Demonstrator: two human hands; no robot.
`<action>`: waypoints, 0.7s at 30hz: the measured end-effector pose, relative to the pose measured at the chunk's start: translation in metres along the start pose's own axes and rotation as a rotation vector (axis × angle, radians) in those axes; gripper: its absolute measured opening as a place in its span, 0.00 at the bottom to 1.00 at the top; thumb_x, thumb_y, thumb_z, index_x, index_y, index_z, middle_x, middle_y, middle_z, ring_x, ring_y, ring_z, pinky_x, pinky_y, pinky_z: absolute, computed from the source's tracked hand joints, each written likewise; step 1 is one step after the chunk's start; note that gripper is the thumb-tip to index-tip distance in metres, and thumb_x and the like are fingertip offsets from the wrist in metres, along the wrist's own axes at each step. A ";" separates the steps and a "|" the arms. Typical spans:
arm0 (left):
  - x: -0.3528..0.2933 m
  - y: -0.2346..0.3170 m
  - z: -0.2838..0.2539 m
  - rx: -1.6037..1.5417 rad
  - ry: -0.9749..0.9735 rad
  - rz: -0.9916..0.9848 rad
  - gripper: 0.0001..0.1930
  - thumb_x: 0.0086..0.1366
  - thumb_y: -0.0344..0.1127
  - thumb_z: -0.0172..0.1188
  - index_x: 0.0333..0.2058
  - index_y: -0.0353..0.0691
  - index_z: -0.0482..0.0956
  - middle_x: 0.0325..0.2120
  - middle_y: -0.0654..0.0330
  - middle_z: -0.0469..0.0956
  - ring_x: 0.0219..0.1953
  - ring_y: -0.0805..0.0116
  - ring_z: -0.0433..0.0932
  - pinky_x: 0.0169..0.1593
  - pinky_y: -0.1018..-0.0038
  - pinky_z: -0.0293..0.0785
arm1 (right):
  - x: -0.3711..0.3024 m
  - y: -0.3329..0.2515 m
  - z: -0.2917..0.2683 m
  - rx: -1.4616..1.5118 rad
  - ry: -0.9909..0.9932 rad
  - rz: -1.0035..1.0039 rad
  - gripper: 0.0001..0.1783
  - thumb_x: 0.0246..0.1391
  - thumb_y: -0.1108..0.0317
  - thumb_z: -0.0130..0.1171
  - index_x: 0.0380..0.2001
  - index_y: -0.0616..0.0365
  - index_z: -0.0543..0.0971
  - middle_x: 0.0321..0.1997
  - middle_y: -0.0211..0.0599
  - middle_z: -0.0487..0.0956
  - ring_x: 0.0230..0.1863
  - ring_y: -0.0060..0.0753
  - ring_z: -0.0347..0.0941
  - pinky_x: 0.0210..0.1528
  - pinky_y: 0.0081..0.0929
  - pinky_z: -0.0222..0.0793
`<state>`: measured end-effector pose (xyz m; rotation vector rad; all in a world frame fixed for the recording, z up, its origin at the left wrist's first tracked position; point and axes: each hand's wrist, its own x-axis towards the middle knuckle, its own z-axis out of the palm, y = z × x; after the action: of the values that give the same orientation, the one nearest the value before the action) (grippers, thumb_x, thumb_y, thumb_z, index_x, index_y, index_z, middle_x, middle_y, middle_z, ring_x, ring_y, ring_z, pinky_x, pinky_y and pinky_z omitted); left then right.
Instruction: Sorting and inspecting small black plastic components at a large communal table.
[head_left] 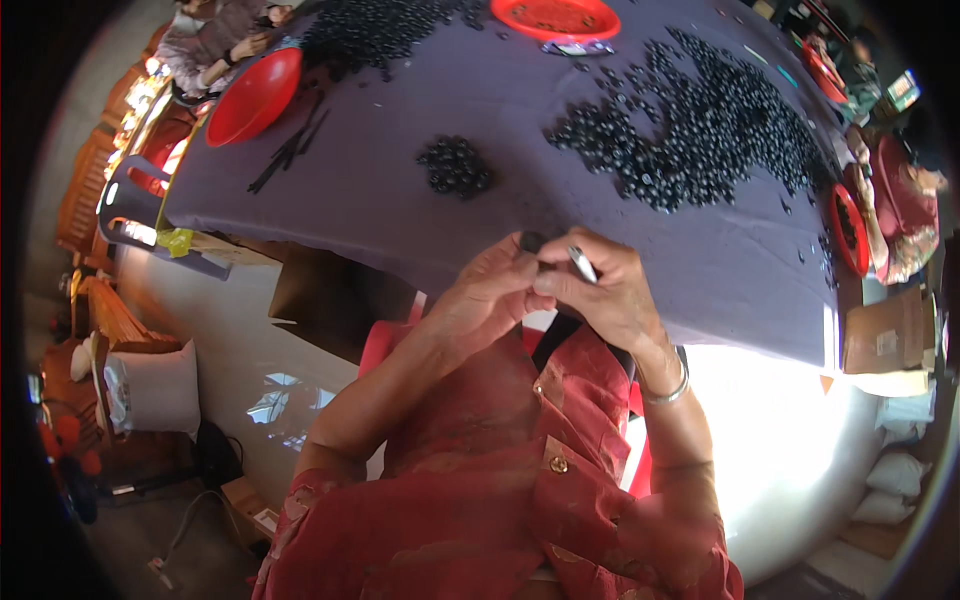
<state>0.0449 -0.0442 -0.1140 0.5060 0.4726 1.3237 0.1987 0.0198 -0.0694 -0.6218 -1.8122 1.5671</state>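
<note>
My left hand [485, 295] pinches a small dark round piece [530, 241] between thumb and fingers, just past the table's near edge. Close against it, my right hand [610, 290] is closed around a slim tool with a silvery handle [581, 263]. The tool's working end is hidden between the hands, so its kind cannot be told. Beyond my hands, a small pile of similar shiny black pieces [455, 167] lies on the purple tablecloth [370, 190]. A much larger spread of black pieces [690, 130] covers the right part of the cloth.
Another heap of black pieces [375, 35] is at the far left, near a tilted red basin [255, 97] and dark strips [290, 148]. A red tray [555, 17] sits at the far middle. People work at the left and right edges. Cardboard boxes [885, 335] stand at right.
</note>
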 end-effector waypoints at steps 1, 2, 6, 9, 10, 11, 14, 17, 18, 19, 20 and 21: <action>0.000 -0.001 0.001 0.000 0.025 0.010 0.08 0.66 0.31 0.52 0.43 0.42 0.68 0.36 0.63 0.74 0.39 0.75 0.75 0.42 0.76 0.74 | 0.000 -0.002 0.001 -0.183 0.034 -0.057 0.04 0.47 0.78 0.62 0.28 0.63 0.79 0.25 0.27 0.73 0.27 0.16 0.69 0.30 0.17 0.65; 0.005 -0.007 -0.003 -0.007 -0.014 0.023 0.07 0.66 0.29 0.51 0.43 0.42 0.69 0.38 0.63 0.75 0.41 0.73 0.76 0.43 0.76 0.75 | -0.001 -0.001 0.001 -0.232 0.099 -0.091 0.08 0.40 0.79 0.66 0.27 0.61 0.79 0.24 0.26 0.72 0.25 0.15 0.66 0.28 0.16 0.63; 0.006 -0.013 -0.010 -0.048 -0.088 -0.003 0.07 0.65 0.33 0.53 0.41 0.43 0.72 0.38 0.64 0.76 0.41 0.73 0.76 0.44 0.73 0.76 | -0.006 -0.003 -0.002 -0.320 0.068 -0.156 0.09 0.41 0.80 0.66 0.28 0.64 0.77 0.26 0.31 0.75 0.27 0.21 0.75 0.29 0.19 0.70; 0.000 -0.006 -0.004 -0.069 -0.092 -0.019 0.06 0.66 0.32 0.52 0.41 0.42 0.71 0.38 0.63 0.75 0.39 0.74 0.76 0.40 0.75 0.75 | -0.006 -0.002 0.002 -0.340 0.057 -0.156 0.09 0.40 0.79 0.67 0.28 0.64 0.78 0.26 0.31 0.76 0.28 0.21 0.74 0.29 0.19 0.70; -0.002 -0.004 -0.002 -0.056 -0.068 -0.019 0.06 0.66 0.32 0.52 0.41 0.42 0.72 0.38 0.63 0.75 0.39 0.74 0.76 0.41 0.74 0.76 | -0.005 -0.004 0.004 -0.342 0.060 -0.140 0.10 0.40 0.79 0.67 0.29 0.63 0.78 0.26 0.31 0.76 0.28 0.20 0.73 0.30 0.19 0.69; -0.004 -0.003 0.000 -0.047 -0.044 -0.022 0.06 0.66 0.31 0.52 0.41 0.42 0.72 0.38 0.63 0.75 0.39 0.74 0.76 0.41 0.74 0.76 | -0.006 -0.007 0.005 -0.346 0.065 -0.121 0.10 0.40 0.79 0.68 0.29 0.63 0.78 0.26 0.31 0.76 0.28 0.20 0.73 0.30 0.18 0.68; -0.003 -0.007 -0.003 -0.051 -0.074 -0.016 0.06 0.66 0.31 0.52 0.41 0.42 0.72 0.37 0.63 0.76 0.39 0.74 0.76 0.41 0.73 0.76 | -0.010 -0.008 0.004 -0.366 0.063 -0.125 0.09 0.41 0.79 0.66 0.29 0.63 0.79 0.25 0.31 0.75 0.27 0.20 0.71 0.30 0.18 0.66; 0.000 -0.013 -0.008 -0.065 -0.060 -0.037 0.06 0.65 0.33 0.54 0.41 0.43 0.72 0.38 0.62 0.76 0.39 0.73 0.77 0.42 0.73 0.77 | -0.010 -0.004 0.004 -0.347 0.065 -0.123 0.08 0.41 0.79 0.65 0.29 0.63 0.79 0.25 0.30 0.74 0.28 0.20 0.70 0.31 0.19 0.66; -0.001 -0.011 -0.004 -0.065 -0.061 -0.044 0.07 0.65 0.34 0.55 0.41 0.44 0.72 0.37 0.62 0.76 0.39 0.73 0.77 0.42 0.73 0.77 | -0.012 -0.001 0.002 -0.310 0.085 -0.087 0.09 0.41 0.79 0.65 0.29 0.63 0.79 0.25 0.30 0.75 0.28 0.19 0.70 0.31 0.19 0.66; 0.001 -0.013 -0.008 -0.066 -0.079 -0.053 0.07 0.65 0.34 0.55 0.41 0.45 0.71 0.37 0.64 0.76 0.39 0.73 0.77 0.42 0.73 0.77 | -0.013 0.001 0.002 -0.273 0.106 -0.047 0.09 0.41 0.79 0.66 0.29 0.63 0.79 0.25 0.29 0.75 0.28 0.19 0.69 0.32 0.18 0.66; 0.000 -0.012 -0.002 -0.058 -0.042 -0.066 0.06 0.64 0.35 0.56 0.40 0.45 0.72 0.34 0.66 0.75 0.37 0.76 0.76 0.41 0.75 0.77 | -0.014 -0.002 0.002 -0.259 0.103 -0.044 0.09 0.40 0.79 0.66 0.29 0.63 0.79 0.25 0.29 0.75 0.28 0.18 0.69 0.32 0.18 0.66; -0.001 -0.009 0.004 -0.053 -0.004 -0.083 0.06 0.64 0.35 0.57 0.39 0.46 0.72 0.31 0.68 0.74 0.35 0.79 0.75 0.40 0.77 0.77 | -0.013 0.000 0.001 -0.259 0.095 -0.052 0.09 0.40 0.79 0.66 0.29 0.63 0.79 0.25 0.29 0.75 0.28 0.18 0.69 0.32 0.18 0.66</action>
<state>0.0540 -0.0469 -0.1166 0.4407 0.4501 1.2524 0.2066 0.0092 -0.0714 -0.7484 -1.9586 1.2568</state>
